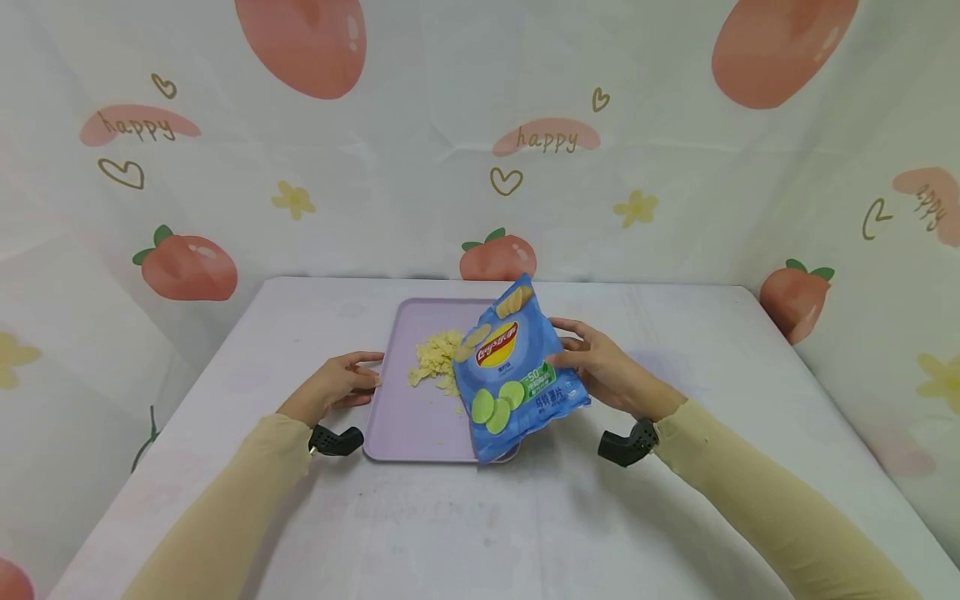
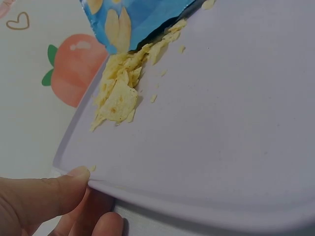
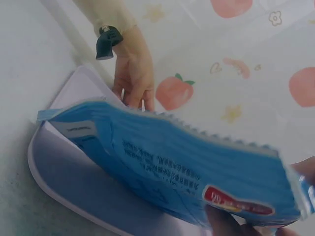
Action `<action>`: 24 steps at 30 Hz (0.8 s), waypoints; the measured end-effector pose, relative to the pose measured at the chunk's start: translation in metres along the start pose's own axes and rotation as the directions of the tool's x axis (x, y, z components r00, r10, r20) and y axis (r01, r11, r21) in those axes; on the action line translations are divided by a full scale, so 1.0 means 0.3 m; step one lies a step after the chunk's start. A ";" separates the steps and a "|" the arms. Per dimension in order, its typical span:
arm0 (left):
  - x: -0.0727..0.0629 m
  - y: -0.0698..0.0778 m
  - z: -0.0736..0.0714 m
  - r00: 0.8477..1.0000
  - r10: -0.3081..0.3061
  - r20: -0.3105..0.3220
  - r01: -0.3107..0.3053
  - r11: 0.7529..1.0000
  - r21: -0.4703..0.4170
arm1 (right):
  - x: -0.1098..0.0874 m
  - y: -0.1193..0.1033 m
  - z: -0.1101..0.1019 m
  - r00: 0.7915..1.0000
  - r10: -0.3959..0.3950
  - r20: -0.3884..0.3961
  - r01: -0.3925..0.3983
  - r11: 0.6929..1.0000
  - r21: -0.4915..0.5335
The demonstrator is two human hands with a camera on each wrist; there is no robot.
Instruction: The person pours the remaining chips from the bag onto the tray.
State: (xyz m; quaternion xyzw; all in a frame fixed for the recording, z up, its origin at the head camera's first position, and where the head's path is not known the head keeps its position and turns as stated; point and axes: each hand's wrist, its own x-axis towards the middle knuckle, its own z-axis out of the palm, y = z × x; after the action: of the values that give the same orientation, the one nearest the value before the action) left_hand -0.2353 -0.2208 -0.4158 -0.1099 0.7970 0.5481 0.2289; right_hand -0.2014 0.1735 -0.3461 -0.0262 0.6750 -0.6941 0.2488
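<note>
My right hand (image 1: 600,367) grips a blue potato chip bag (image 1: 517,379) by its right side, with the bag tilted over the right part of a lilac tray (image 1: 420,429). Broken potato chips (image 1: 435,357) lie heaped on the tray beside the bag. Seen from the left wrist, the bag's dark open mouth is right against the chips (image 2: 118,101). My left hand (image 1: 333,387) pinches the tray's left edge, thumb on the rim and fingers underneath. In the right wrist view the printed back of the bag (image 3: 147,157) covers much of the tray.
The tray rests on a white-covered table (image 1: 450,533). A pale backdrop (image 1: 420,100) with printed fruit, hearts and flowers stands behind it. Small crumbs (image 2: 154,98) are scattered on the tray. A dark cord (image 1: 146,437) shows at the table's left edge.
</note>
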 end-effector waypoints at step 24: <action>-0.003 0.003 0.001 1.000 -0.001 -0.002 0.001 1.000 0.000 | -0.029 -0.009 -0.001 0.980 0.034 0.194 -0.028 0.999 -0.034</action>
State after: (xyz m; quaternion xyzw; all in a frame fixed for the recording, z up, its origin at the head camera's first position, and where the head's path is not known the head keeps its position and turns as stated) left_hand -0.2349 -0.2202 -0.4148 -0.1107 0.7971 0.5480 0.2282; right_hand -0.1946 0.1770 -0.3409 -0.0871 0.6584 -0.6737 0.3241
